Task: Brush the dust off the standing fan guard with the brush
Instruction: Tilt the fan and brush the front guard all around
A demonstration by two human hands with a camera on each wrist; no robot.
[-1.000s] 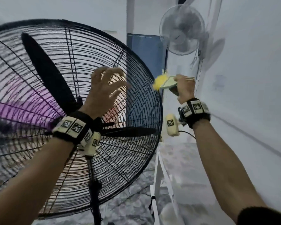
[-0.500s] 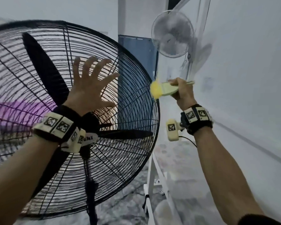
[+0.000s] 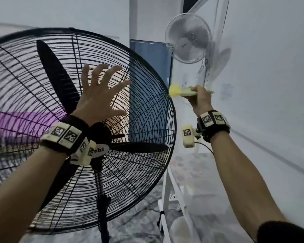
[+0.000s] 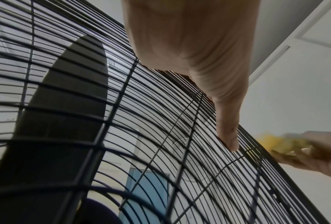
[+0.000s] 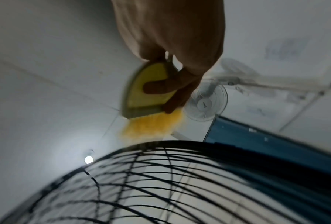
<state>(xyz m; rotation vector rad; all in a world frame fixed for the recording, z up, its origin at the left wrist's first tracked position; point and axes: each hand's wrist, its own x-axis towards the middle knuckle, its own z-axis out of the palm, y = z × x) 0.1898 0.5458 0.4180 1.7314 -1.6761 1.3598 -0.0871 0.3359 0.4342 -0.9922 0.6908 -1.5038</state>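
A big black standing fan fills the left of the head view, its wire guard (image 3: 147,109) (image 4: 161,136) (image 5: 161,174) round black blades. My left hand (image 3: 98,95) lies spread flat against the front of the guard above the hub, thumb (image 4: 228,128) straight on the wires. My right hand (image 3: 200,99) grips a small brush (image 3: 184,91) (image 5: 147,92) with a pale green-yellow body. Its yellow bristles (image 3: 174,91) (image 5: 151,127) (image 4: 272,141) touch the guard's right rim.
A white wall fan (image 3: 188,37) hangs high on the right wall. A white metal frame (image 3: 167,199) stands just right of the fan's rim. The fan's black pole (image 3: 104,207) drops to a patterned grey floor. A blue panel (image 3: 153,62) stands behind.
The left hand's fingers went from curled to spread flat on the guard. The brush has come down along the right rim, bristles now against the wire.
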